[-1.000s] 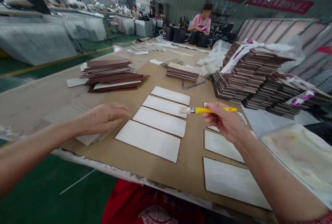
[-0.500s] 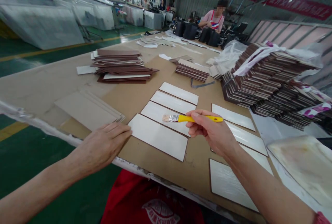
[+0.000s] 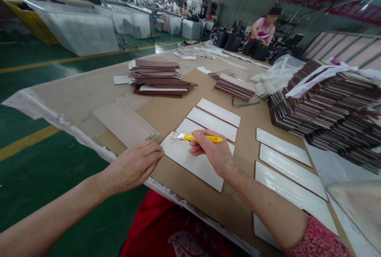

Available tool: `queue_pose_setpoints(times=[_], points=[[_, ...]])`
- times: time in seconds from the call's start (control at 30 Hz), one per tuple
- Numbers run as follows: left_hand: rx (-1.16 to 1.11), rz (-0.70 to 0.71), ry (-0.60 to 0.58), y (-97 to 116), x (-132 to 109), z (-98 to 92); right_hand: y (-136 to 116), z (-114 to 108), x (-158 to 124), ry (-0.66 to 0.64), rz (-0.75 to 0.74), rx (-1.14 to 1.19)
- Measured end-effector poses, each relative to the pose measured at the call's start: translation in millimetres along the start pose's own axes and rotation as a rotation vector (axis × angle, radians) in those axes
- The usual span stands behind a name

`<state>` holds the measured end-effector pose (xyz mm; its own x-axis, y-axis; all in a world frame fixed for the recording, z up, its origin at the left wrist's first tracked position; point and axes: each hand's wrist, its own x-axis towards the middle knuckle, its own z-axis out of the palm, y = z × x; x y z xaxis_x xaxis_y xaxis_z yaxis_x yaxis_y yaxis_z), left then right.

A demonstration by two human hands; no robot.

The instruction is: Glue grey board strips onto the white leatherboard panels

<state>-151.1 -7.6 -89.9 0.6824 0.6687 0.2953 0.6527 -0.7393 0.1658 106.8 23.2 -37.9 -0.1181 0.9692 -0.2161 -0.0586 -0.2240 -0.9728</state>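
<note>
Head view: handwork is happening at the near edge of the table.

1. Left: grey sheets are lying in an overlapping stack, just far of the left hand.
2. Left hand is resting at the left corner of the nearest white board. Fingers are lying pressed together, tips at that corner; thumb isn't showing, so can't tell if they are pinching the edge.
3. Board is lying flat on the table, starting right at the left fingertips, its long axis running from far left to near right. Left hand is sitting nearer its left end, right hand nearer its right end.
4. Yellow brush is running roughly left-right over the board's far-left part, bristles pointing left. Touching or just above: can't tell.
5. Right hand is pinching the brush handle between thumb and fingers, palm end hanging over the board and handle tip poking out right.
6. Right: more white boards are lying in a column, well apart from the bristles.
</note>
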Motion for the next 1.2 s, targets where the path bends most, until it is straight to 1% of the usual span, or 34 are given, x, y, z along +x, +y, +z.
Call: queue_pose_setpoints(times=[0.2,0.33,0.43,0.6,0.83,1.0,1.2], points=[[-0.051,-0.015,0.020,-1.9,-0.5,1.7,8.9,6.7,8.1,-0.004,0.021,-0.056],[-0.053,-0.010,0.019,-2.7,0.0,3.1,8.7,7.0,10.4,-0.001,0.059,-0.183],[-0.048,-0.007,0.026,-3.2,-0.2,4.3,4.5,1.3,8.3,0.011,0.071,-0.278],[-0.036,-0.015,0.010,-2.5,-0.4,4.1,-2.0,-18.7,-2.5,0.039,0.089,-0.386],[-0.022,-0.027,0.005,-2.6,-1.6,4.5,-9.1,-56.3,-28.0,0.108,0.180,-0.393],[-0.001,-0.018,-0.014,-9.6,-7.5,10.9,-9.1,-85.3,-49.7,0.157,0.182,-0.414],[-0.011,-0.024,-0.019,-13.8,-9.6,13.7,-8.9,-106.9,-72.3,0.209,0.203,-0.419]])
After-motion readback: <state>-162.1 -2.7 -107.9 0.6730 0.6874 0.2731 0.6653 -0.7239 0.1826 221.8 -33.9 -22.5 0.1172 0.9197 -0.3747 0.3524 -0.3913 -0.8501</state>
